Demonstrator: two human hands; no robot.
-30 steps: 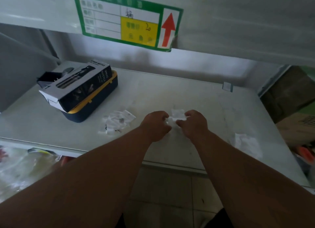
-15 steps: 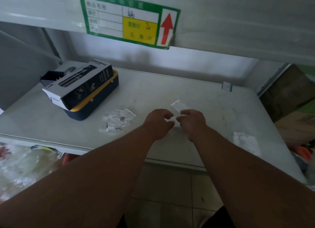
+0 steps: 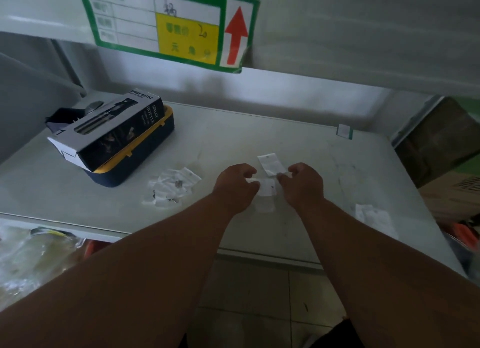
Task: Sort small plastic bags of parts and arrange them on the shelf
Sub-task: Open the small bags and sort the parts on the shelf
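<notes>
Now both hands worked mid-shelf (image 3: 298, 139): right hand (image 3: 302, 185) pinched upper parts bag (image 3: 270, 163), left hand (image 3: 235, 185) pinched lower bag (image 3: 267, 187), prob. separating them for sorting.

A pale shelf (image 3: 285, 145) carries a navy container with a yellow rim (image 3: 145, 163) at its left rear, a grey-and-black carton printed "SPRAY BOTTLE" (image 3: 111, 132) lying tilted across its top. Just right of the container, toward the front, sits a loose heap of small clear bags (image 3: 171, 187). Further right of it, mid-shelf, lie a few separate bags (image 3: 270, 164). Well right of the container, near the front edge, rests another small pile (image 3: 374, 216). A small white tag (image 3: 345, 131) stands at the back right.
</notes>
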